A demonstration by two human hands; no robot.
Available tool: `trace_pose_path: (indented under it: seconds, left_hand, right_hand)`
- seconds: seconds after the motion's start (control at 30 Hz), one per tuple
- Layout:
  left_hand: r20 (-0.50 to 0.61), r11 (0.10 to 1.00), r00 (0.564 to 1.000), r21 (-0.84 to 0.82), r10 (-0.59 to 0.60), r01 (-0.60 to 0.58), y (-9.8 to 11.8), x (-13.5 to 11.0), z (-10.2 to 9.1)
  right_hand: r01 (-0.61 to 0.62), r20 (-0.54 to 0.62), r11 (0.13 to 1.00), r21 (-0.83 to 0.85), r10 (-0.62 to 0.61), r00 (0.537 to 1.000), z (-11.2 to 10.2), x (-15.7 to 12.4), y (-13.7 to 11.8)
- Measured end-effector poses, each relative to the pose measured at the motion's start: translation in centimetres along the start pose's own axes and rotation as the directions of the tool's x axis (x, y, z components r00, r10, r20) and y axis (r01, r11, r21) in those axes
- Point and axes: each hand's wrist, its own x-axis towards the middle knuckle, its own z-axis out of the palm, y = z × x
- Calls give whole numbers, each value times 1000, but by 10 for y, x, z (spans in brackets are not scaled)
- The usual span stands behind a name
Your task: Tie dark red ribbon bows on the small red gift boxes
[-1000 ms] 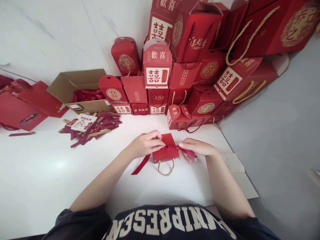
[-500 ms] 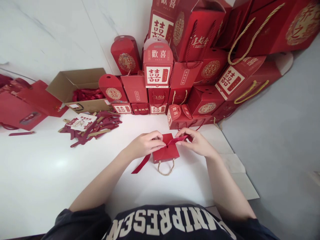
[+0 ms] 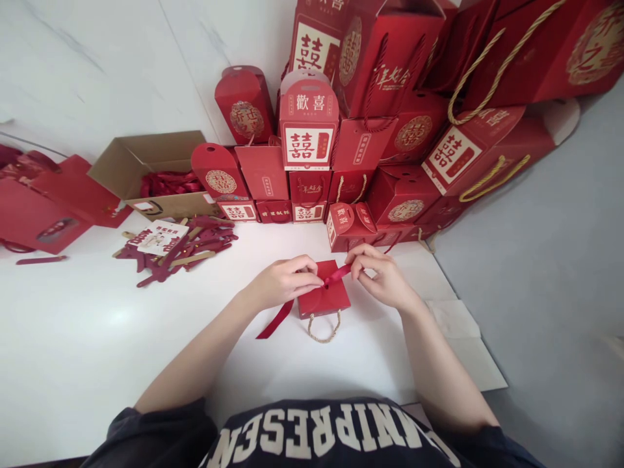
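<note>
A small red gift box (image 3: 322, 304) sits on the white table in front of me, its twisted gold rope handle (image 3: 324, 338) lying toward me. Red ribbon (image 3: 336, 274) crosses the top of the box, and one ribbon tail hangs down at its left side onto the table. My left hand (image 3: 291, 281) pinches the ribbon near the middle of the box top. My right hand (image 3: 377, 276), at the box's far right corner, grips the other end of the ribbon and holds it stretched. The ribbon's end is hidden by my right fingers.
Stacked red gift boxes (image 3: 309, 123) stand along the back and right. An open cardboard box (image 3: 180, 207) holds red ribbon. Left of centre lies a pile of dark red and gold pieces with a white card (image 3: 162, 238). Red bags (image 3: 39, 208) lie far left.
My right fingers have curled in around the ribbon, and the stretch between my hands now looks narrower and twisted. My left hand and the box have stayed in place.
</note>
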Motion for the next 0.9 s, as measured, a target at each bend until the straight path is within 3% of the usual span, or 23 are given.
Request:
trace_pose_path:
  seconds: [0.07, 0.13, 0.23, 0.4, 0.57, 0.73, 0.9]
  left_hand:
    - [1, 1000, 1000, -14, -1, 1, 0, 0, 0]
    - [6, 1000, 1000, -20, -4, 4, 0, 0, 0]
    - [14, 999, 1000, -39, -17, 17, -1, -1, 1]
    - [11, 990, 998, -129, -64, 65, -2, 0, 1]
    - [35, 936, 981, -293, -191, 193, -1, 2, -11]
    - [185, 842, 923, -377, -339, 385, 0, 4, -30]
    - [324, 799, 834, -275, -447, 535, 5, 9, -44]
  right_hand:
    - [-169, 99, 963, 209, 151, 984, -4, 0, 5]
    - [-363, 247, 848, 385, 284, 926, -3, 1, 10]
    - [-501, 321, 743, 445, 390, 863, 5, 4, 10]
    - [-390, 214, 784, 484, 326, 921, 20, 6, -2]
    - [-313, 161, 816, 486, 269, 950, 16, 4, -1]
    - [-319, 166, 836, 446, 273, 948, 11, 2, 2]
    - [-359, 223, 840, 407, 289, 931, 12, 2, 2]
